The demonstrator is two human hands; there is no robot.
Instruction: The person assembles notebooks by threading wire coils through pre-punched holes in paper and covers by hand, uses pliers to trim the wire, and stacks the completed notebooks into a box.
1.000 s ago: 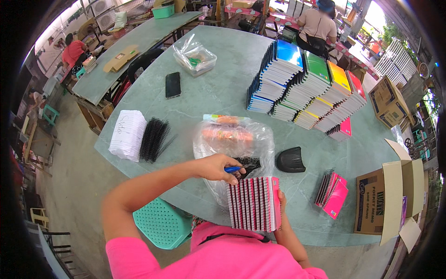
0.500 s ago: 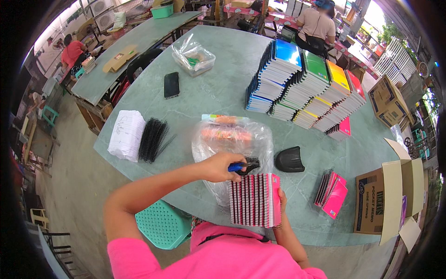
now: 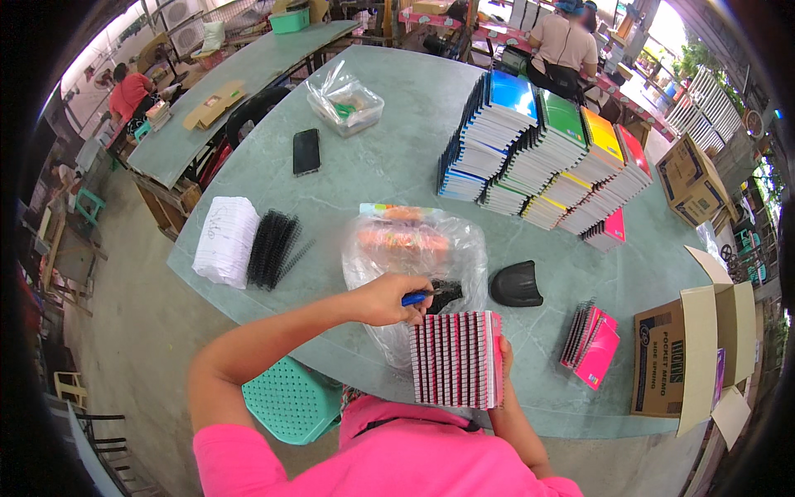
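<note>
The right hand, mostly hidden behind a stack of pink notebooks, clamps it upright at the table's near edge. The left hand grips a blue tool just above the stack; its tip blurs into black coils against a clear plastic bag.
</note>
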